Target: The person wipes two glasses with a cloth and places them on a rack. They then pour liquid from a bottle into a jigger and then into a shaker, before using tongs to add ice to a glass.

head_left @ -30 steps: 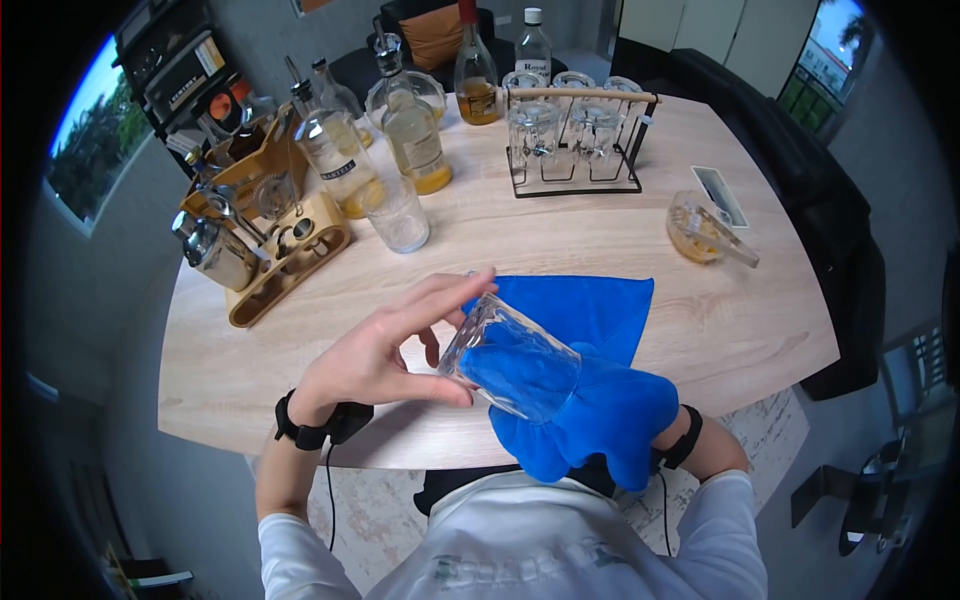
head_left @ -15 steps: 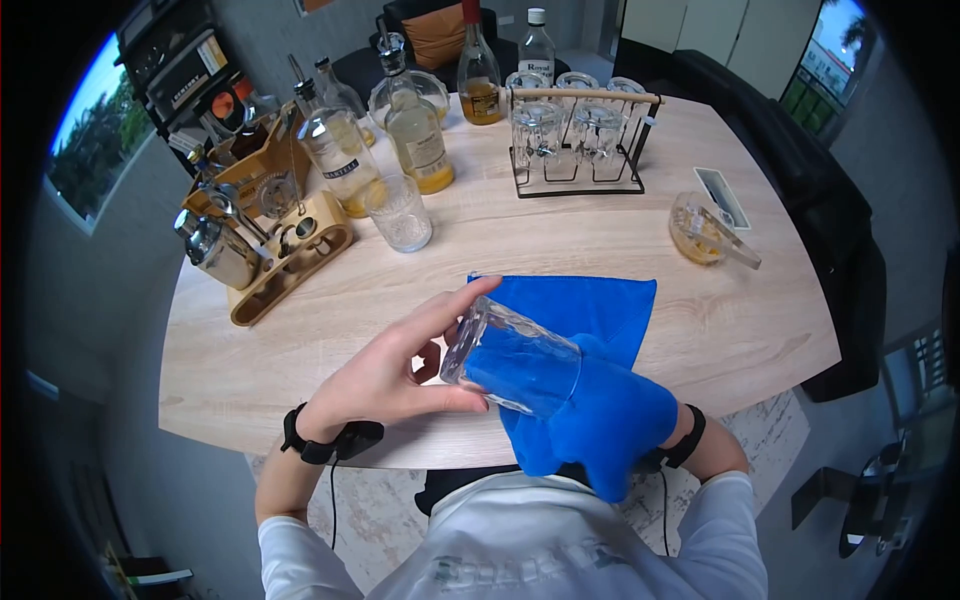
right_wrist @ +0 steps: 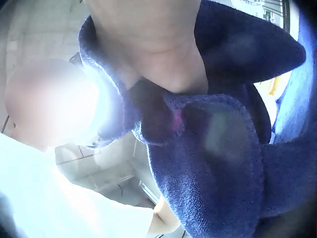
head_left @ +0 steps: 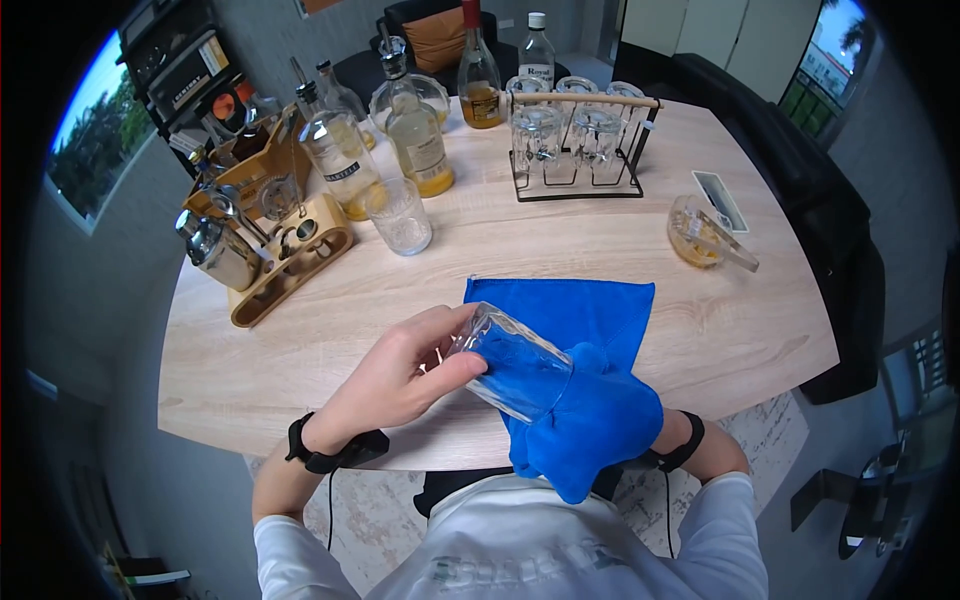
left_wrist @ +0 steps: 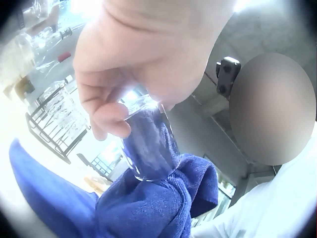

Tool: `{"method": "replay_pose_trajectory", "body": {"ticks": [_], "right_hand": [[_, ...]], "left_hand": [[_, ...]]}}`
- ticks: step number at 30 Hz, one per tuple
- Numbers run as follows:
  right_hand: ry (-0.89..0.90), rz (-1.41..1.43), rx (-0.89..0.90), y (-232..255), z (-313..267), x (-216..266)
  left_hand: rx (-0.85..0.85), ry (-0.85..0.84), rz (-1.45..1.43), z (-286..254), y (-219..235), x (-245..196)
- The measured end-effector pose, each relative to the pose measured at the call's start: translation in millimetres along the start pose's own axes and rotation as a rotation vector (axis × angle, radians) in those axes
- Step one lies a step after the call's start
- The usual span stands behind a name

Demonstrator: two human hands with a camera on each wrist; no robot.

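In the head view my left hand [head_left: 400, 370] grips the closed base end of a clear drinking glass [head_left: 515, 350], thumb on its near side. The glass lies tilted, its mouth toward my right. A blue cloth [head_left: 590, 430] is stuffed inside it and bulges out over the rim. My right hand [right_wrist: 163, 64] is wrapped in this cloth at the mouth end; its fingers are hidden. In the left wrist view, curled left fingers hold the base above the cloth-filled glass. One flat corner of the cloth spreads over the table beyond the glass.
A patterned tumbler [head_left: 402, 220] stands near several bottles. At the left is a wooden bar-tool stand [head_left: 290, 275] with a metal shaker [head_left: 215, 250]. A wire rack [head_left: 580, 195] of upturned glasses stands at the back. An ashtray-like glass dish [head_left: 692, 235] with tongs sits right.
My left fingers, spread around the base earlier, have closed in on it, and the thumb has moved up along the glass. The bunched cloth over my right hand has shifted slightly.
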State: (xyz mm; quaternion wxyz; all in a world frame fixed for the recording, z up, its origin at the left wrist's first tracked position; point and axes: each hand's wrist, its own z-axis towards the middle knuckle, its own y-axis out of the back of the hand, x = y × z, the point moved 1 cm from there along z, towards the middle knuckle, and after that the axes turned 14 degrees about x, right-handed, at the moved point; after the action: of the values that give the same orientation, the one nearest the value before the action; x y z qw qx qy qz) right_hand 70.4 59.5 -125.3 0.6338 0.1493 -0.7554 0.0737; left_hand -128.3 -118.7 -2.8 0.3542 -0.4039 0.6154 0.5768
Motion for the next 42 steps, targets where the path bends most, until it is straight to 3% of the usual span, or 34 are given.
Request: {"method": "replay_pose_trajectory", "body": {"ticks": [1,2,4,5,7,10,11,13,14,16,21,26,30,33,35,37,42], "right_hand": [[-0.143,0.173,0.062,0,-1,6],[0.125,-0.413,0.088,2,-4,62],[0.399,-0.997,0.107,2,-6,76],[0.358,-0.505,0.11,6,-2,46],[0.305,-0.016,0.11,6,3,49],[0.427,0.446,0.041,9,0,61],[0.462,0.179,0.044,12,1,53],[0.491,-0.088,0.048,11,2,55],[0.473,-0.034,0.047,10,2,58],[0.436,0.074,0.046,6,4,76],[0.376,0.254,0.069,5,2,90],[0.358,0.474,0.139,6,-2,80],[0.351,0.565,0.163,7,-4,76],[0.354,0.617,0.175,4,-3,76],[0.354,0.685,0.192,3,0,77],[0.316,0.821,0.289,2,0,84],[0.257,0.604,0.241,4,-1,77]], "left_hand": [[0.039,-0.007,-0.042,0,2,-1],[0.039,-0.006,-0.042,0,4,-6],[0.006,-0.169,0.104,0,6,-16],[0.006,-0.169,0.106,1,10,-16],[0.073,-0.299,0.236,3,17,-15],[0.002,-0.269,0.111,3,16,-17],[0.003,-0.272,0.113,1,15,-13],[-0.011,-0.141,-0.033,-3,16,-4],[-0.012,-0.141,-0.033,-4,15,-4],[0.046,0.02,-0.076,-6,12,-8],[-0.031,0.06,0.0,-3,2,0],[0.036,-0.173,0.092,-1,8,-9],[0.075,-0.164,0.148,-2,12,-6],[0.08,-0.185,-0.046,-2,12,1],[0.156,0.024,-0.208,-4,12,12],[0.139,0.059,-0.19,-4,7,5],[0.125,0.055,-0.03,-2,6,8]]}}
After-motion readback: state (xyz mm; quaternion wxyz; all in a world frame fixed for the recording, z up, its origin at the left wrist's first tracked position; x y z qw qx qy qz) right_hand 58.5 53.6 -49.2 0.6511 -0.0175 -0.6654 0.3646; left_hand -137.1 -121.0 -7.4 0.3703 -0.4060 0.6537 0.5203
